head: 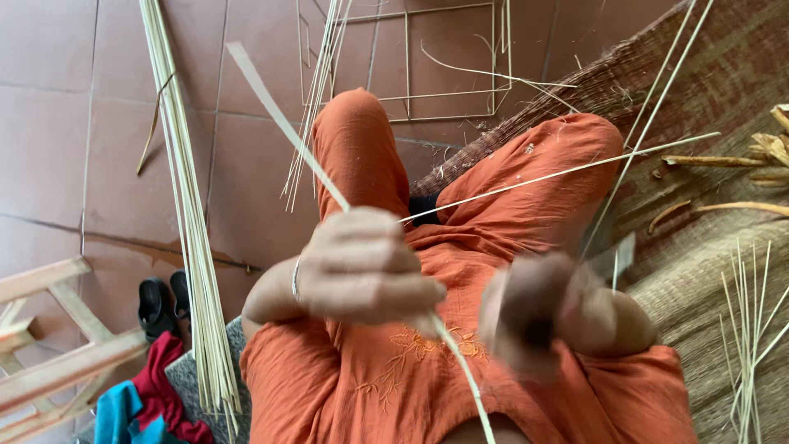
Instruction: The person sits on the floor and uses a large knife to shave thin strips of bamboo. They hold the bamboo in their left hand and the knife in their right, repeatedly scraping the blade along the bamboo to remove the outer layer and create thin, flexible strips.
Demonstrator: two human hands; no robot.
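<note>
My left hand (362, 267) is closed around a long pale bamboo strip (275, 111) that runs from the upper left, through the fist, down toward the bottom middle. A thinner sliver (567, 171) splits off it toward the upper right. My right hand (546, 316) is blurred and grips a dark-handled knife, whose blade (616, 256) points up to the right. Both hands hover over my lap in orange clothing (526, 177).
A bundle of bamboo strips (193, 247) lies on the tiled floor at left. A thin bamboo frame (448, 57) lies ahead. A woven mat (723, 74) with slivers and shavings is at right. A wooden frame (57, 362), cloth and black sandals (164, 304) sit bottom left.
</note>
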